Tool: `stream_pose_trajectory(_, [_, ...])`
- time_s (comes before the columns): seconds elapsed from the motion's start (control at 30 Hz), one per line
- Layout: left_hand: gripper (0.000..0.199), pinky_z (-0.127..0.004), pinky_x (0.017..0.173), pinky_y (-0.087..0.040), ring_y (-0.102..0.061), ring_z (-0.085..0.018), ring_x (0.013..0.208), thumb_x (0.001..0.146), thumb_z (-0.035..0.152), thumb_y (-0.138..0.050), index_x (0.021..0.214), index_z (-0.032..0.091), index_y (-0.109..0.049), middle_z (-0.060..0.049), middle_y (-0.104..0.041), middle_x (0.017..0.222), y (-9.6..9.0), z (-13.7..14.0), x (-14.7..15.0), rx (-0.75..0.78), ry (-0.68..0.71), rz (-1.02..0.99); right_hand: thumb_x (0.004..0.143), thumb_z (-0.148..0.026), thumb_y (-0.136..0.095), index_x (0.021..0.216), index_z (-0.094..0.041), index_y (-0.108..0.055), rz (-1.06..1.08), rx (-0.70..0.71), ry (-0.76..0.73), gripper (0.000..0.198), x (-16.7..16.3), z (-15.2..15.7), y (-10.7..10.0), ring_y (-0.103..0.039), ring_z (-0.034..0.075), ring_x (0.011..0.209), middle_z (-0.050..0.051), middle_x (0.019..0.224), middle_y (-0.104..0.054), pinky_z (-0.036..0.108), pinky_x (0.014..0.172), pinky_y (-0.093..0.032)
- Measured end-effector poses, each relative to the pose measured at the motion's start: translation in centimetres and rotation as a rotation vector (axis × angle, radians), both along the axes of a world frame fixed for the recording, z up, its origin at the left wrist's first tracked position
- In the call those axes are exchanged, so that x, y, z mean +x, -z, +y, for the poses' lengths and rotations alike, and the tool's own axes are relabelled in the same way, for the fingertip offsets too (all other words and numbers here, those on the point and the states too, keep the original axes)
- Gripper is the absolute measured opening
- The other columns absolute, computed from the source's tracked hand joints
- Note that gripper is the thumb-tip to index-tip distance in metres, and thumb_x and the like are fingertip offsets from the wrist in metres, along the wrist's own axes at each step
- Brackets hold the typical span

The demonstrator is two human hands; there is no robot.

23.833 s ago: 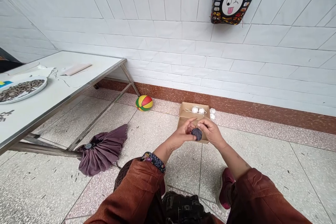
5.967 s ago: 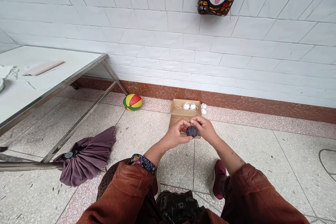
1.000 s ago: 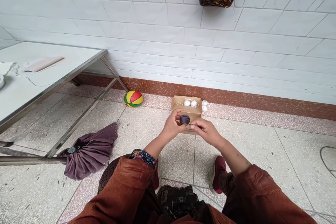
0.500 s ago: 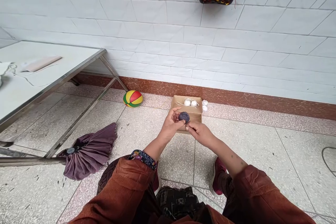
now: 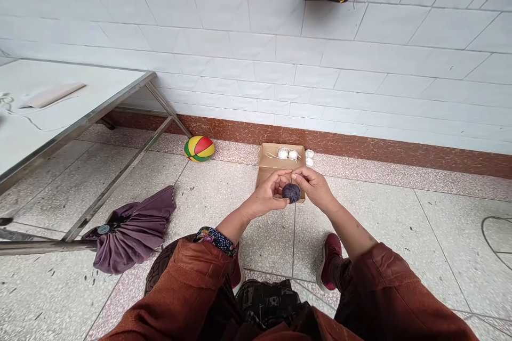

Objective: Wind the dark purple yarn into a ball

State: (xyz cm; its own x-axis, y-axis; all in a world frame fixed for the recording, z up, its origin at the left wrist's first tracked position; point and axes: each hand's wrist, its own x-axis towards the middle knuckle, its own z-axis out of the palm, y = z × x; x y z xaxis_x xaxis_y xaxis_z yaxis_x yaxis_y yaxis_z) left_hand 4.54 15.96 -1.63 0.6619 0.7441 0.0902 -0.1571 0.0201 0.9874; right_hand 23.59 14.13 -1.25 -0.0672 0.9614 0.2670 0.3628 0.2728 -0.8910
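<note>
R hand (image 5: 315, 186) shifted toward box (image 5: 264, 162) vs prev frame, pinching strand (image 5: 292, 179); L hand (image 5: 264, 197) clamped on yarn ball (image 5: 291, 193) over box, so IMO keep tension even.

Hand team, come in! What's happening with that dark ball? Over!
Left hand holding dark yarn ball. Right hand pinching its strand. Open cardboard box on floor behind; nothing seen blocking the hands. Over.
</note>
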Motion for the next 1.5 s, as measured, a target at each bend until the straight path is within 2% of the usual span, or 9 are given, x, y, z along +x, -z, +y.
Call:
stream_pose_trajectory(0.1, [0.068, -0.030, 0.083, -0.045, -0.057, -0.016, 0.092, 0.071, 0.020, -0.077, 0.133, 0.029, -0.051, -0.003, -0.058, 0.100, -0.2, 0.2, 0.1, -0.119, -0.030, -0.162, 0.094, -0.036, -0.052, 0.081, -0.021, -0.061, -0.043, -0.054, 0.007, 0.022, -0.5, 0.3, 1.5, -0.056, 0.016, 0.068, 0.000, 0.073, -0.063, 0.028, 0.065, -0.043])
stream_pose_trajectory(0.2, [0.064, -0.030, 0.086, -0.044, -0.057, -0.016, 0.094, 0.071, 0.020, -0.076, 0.130, 0.026, -0.054, -0.002, -0.059, 0.100, 0.1, 0.9, 0.1, -0.175, -0.203, -0.219, 0.095, -0.033, -0.048, 0.086, -0.021, -0.061, -0.112, -0.069, -0.053, 0.019, -1.3, -0.1, 2.2, -0.057, 0.017, 0.069, 0.000, 0.076, -0.063, 0.027, 0.066, -0.043])
stream_pose_trajectory(0.43, [0.063, -0.029, 0.081, -0.044, -0.056, -0.014, 0.084, 0.063, 0.016, -0.073, 0.122, 0.022, -0.053, 0.001, -0.055, 0.093, 0.7, 2.0, -0.1, -0.068, -0.478, 0.077, 0.097, -0.037, -0.052, 0.083, -0.020, -0.062, -0.101, -0.016, -0.313, 0.025, -1.8, -1.9, -0.4, -0.053, 0.014, 0.066, 0.000, 0.075, -0.061, 0.025, 0.064, -0.042])
stream_pose_trajectory(0.57, [0.067, -0.029, 0.074, -0.044, -0.054, -0.014, 0.081, 0.060, 0.015, -0.075, 0.123, 0.023, -0.053, 0.000, -0.052, 0.093, 0.3, 1.3, -0.2, 0.019, -0.345, 0.226, 0.097, -0.043, -0.053, 0.087, -0.021, -0.064, 0.026, -0.018, -0.185, 0.027, -0.7, -1.5, -1.6, -0.054, 0.015, 0.068, 0.001, 0.077, -0.062, 0.026, 0.065, -0.043])
stream_pose_trajectory(0.73, [0.069, -0.030, 0.078, -0.044, -0.056, -0.015, 0.086, 0.068, 0.019, -0.075, 0.132, 0.028, -0.051, -0.001, -0.057, 0.094, -0.8, 0.3, -0.3, -0.049, 0.021, 0.018, 0.094, -0.043, -0.054, 0.079, -0.021, -0.060, 0.006, -0.027, 0.015, 0.028, 0.0, -0.1, 0.0, -0.049, 0.015, 0.063, -0.001, 0.068, -0.056, 0.026, 0.061, -0.041])
stream_pose_trajectory(0.93, [0.067, -0.030, 0.085, -0.044, -0.057, -0.016, 0.092, 0.072, 0.024, -0.076, 0.133, 0.027, -0.050, -0.002, -0.059, 0.098, -0.5, 1.0, -0.2, -0.125, -0.185, -0.197, 0.096, -0.036, -0.048, 0.082, -0.021, -0.059, -0.143, -0.047, -0.051, 0.024, -1.4, -0.2, 2.1, -0.057, 0.017, 0.070, 0.001, 0.073, -0.061, 0.027, 0.066, -0.044])
stream_pose_trajectory(1.13, [0.067, -0.028, 0.081, -0.045, -0.056, -0.011, 0.084, 0.069, 0.014, -0.071, 0.131, 0.026, -0.048, 0.000, -0.053, 0.101, 0.2, 1.9, -0.2, -0.033, -0.454, 0.009, 0.100, -0.036, -0.048, 0.081, -0.021, -0.059, -0.206, 0.042, -0.350, 0.026, -2.2, -2.0, 0.0, -0.056, 0.015, 0.070, 0.001, 0.075, -0.060, 0.027, 0.069, -0.044])
stream_pose_trajectory(1.33, [0.073, -0.027, 0.072, -0.045, -0.055, -0.013, 0.080, 0.063, 0.013, -0.076, 0.130, 0.025, -0.049, -0.002, -0.055, 0.099, 0.4, 1.1, 0.0, 0.038, -0.264, 0.167, 0.097, -0.043, -0.053, 0.082, -0.021, -0.062, 0.025, -0.001, -0.200, 0.028, -0.6, -1.8, -1.8, -0.056, 0.016, 0.069, 0.002, 0.076, -0.063, 0.027, 0.066, -0.044])
stream_pose_trajectory(1.5, [0.072, -0.029, 0.077, -0.045, -0.057, -0.015, 0.086, 0.067, 0.016, -0.076, 0.134, 0.029, -0.050, -0.001, -0.056, 0.096, -0.4, 0.3, 0.0, -0.052, 0.031, 0.000, 0.095, -0.044, -0.053, 0.077, -0.021, -0.057, 0.046, -0.044, 0.041, 0.030, 0.2, -0.3, -0.3, -0.049, 0.015, 0.064, -0.001, 0.068, -0.054, 0.026, 0.061, -0.040])
